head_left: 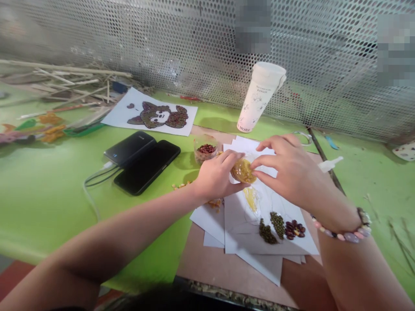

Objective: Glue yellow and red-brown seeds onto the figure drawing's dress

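My left hand (220,175) is wrapped round a small clear cup of yellow grains (243,171), tipped on its side with its mouth to the right. At that mouth, the thumb and index finger of my right hand (282,168) come together in a pinch; what lies between them is hidden. Under both hands is a sheet of white paper (241,239) with a pencil drawing. On it are a patch of yellow grains (251,198), two leaf shapes of green beans (277,225) and a flower of dark red beans (295,230). Behind my left hand stands a clear cup of red beans (206,149).
A white tumbler (261,97) stands at the back, before a perforated metal screen (181,52). A phone (147,167) and a power bank (130,147) with a cable lie left. Further back are a bean picture (162,116) and sticks (74,86). A white nozzle (330,164) shows beyond my right wrist.
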Demonstrator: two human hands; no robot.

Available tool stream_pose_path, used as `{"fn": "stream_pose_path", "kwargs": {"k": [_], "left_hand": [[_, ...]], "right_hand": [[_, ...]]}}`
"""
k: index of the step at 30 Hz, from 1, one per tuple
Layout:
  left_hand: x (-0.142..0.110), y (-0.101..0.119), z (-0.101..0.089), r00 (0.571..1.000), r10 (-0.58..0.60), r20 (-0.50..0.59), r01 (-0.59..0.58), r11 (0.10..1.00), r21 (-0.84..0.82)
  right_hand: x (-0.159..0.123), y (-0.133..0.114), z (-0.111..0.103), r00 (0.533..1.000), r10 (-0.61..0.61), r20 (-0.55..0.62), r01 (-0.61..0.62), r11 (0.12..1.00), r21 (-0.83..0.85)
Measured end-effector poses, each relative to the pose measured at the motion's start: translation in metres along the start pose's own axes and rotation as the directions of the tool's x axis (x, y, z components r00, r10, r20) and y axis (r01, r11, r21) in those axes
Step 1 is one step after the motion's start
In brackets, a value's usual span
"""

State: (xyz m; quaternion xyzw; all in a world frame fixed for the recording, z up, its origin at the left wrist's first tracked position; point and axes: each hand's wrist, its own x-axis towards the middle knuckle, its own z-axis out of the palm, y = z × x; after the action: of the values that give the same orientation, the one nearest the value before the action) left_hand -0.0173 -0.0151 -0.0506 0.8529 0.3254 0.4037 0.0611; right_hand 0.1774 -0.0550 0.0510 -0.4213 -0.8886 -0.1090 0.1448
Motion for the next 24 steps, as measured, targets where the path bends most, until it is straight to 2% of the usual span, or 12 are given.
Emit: {"fn": "stream_pose_path", "kwargs": {"k": [4,17,24], "left_hand": [[0.0,0.002,0.0,1.0,0.006,-0.006,-0.006,1.0,0.022],[-0.002,0.001,0.003,1.0,0.014,-0.016,-0.014,1.0,0.007],[-0.001,0.003,0.003,1.0,-0.024,0.02,0.024,1.0,0.007]], "right_hand": [[0.002,-0.006,0.001,1.0,-0.015,-0.001,0.015,1.0,0.013],[0.003,0.0,0.014,0.997,-0.038,0.063,0.034,0.997,0.065],[0.002,0.003,0.006,0.999,0.002,0.043,-0.005,0.997,0.073]]}}
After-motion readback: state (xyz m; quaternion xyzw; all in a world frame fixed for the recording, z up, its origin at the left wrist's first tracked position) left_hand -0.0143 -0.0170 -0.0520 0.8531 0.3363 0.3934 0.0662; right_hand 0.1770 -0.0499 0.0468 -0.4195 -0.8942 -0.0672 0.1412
